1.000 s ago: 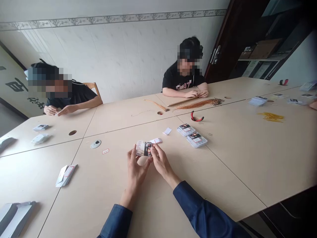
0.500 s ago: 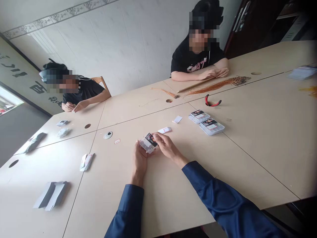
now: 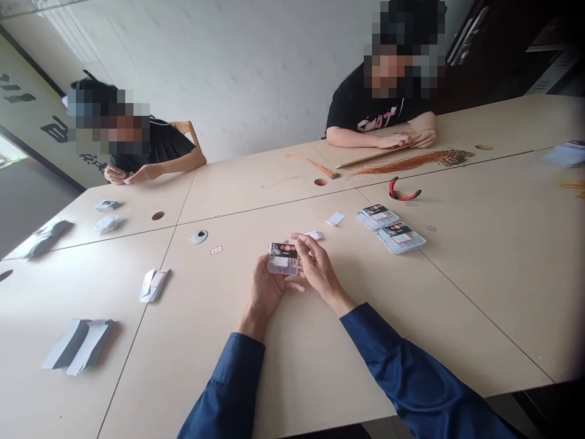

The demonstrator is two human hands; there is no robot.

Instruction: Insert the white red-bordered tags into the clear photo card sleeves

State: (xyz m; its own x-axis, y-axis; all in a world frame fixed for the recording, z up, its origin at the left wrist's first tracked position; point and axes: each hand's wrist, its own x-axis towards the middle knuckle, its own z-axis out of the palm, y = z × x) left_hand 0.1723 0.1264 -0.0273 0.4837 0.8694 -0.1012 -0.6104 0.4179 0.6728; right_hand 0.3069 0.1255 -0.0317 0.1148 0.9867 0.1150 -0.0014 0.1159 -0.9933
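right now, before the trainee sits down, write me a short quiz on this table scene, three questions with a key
1. Multiple choice: what does the left hand hold?
a) a bunch of yellow strips
b) a small clear plastic box with a black label
c) a thin brown wooden stick
2. Count: how many stacks of clear plastic boxes with black labels lie side by side just to the right of the right hand?
3. True or false: the curved tool with red-and-black handles lies on the table beyond those stacks, apart from both hands.

Key: 1 b; 2 two; 3 true.
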